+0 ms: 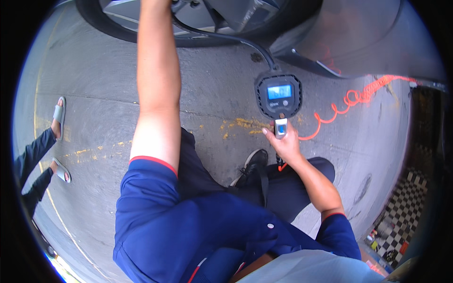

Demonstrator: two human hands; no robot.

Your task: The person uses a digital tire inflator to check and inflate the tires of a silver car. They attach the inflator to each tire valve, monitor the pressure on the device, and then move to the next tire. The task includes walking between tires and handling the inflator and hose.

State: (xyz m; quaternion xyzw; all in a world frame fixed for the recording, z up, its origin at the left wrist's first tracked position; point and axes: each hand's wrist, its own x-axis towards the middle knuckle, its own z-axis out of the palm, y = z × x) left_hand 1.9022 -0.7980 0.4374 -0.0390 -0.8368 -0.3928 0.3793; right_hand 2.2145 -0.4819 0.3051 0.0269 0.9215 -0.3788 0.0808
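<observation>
My right hand (285,144) is closed around the grip of a digital tyre inflator gauge (278,107), its thumb beside the metal lever. The gauge has a black rubber guard and a lit blue display, turned up toward me. From its top a black hose (226,37) curves up and left to the car wheel (115,23). An orange coiled air hose (334,109) runs from near the grip to the far right. My left arm (158,80) stretches up to the wheel, and its hand lies beyond the upper edge of the picture.
The dark car body (358,42) overhangs the upper right. Grey concrete floor (99,89) with worn yellow lines spreads below it. At the left stands another person in slippers (59,115). My shoe (255,165) and bent knee are under my right arm; a checkered floor (408,203) lies lower right.
</observation>
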